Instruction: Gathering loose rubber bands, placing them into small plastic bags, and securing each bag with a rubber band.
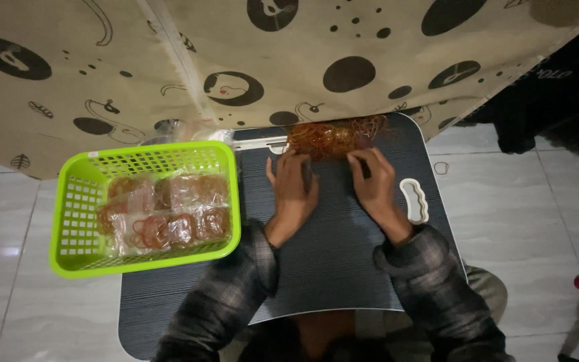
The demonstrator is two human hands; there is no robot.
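A heap of orange-brown rubber bands point(333, 137) lies at the far edge of a small dark lap table point(343, 255). My left hand point(293, 188) rests on the table just below the heap, fingers curled around something dark that I cannot make out. My right hand point(373, 181) is beside it, fingertips pinching near the heap's right side. A bright green plastic basket point(75, 221) at the left holds several clear packets of rubber bands point(165, 211).
A beige curtain with black dots and shapes point(236, 60) hangs behind the table. The table has a white handle slot point(415, 200) at its right edge. One loose rubber band point(441, 167) lies on the pale tiled floor. Dark cloth point(557, 87) hangs at the upper right.
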